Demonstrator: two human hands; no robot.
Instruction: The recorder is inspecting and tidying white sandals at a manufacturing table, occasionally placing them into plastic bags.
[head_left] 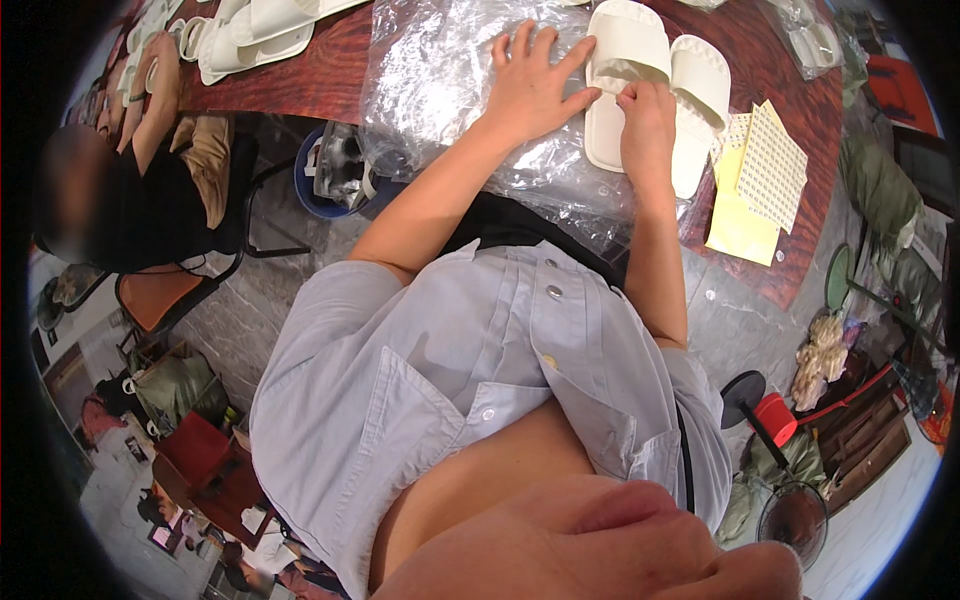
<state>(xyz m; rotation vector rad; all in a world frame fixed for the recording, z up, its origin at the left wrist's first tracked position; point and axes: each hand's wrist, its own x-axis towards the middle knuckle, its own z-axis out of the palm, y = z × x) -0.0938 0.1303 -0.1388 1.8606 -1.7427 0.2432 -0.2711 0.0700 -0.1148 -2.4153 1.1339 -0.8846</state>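
- left hand (530, 85) is spread flat, fingers wide open, pressing on the clear plastic bag (440, 80) and touching the edge of the near slipper, gripping nothing
- right hand (648, 120) looks curled, fingertips pinched on the strap of the white slippers (650, 70), which lie side by side on the red-brown counter (320, 75), half on the plastic
- my worry: that plastic is slick, so the pair could skid away under the flat palm
- yellow sticker sheets (760, 180) hang near the counter edge, one elbow nudge and they're on the floor
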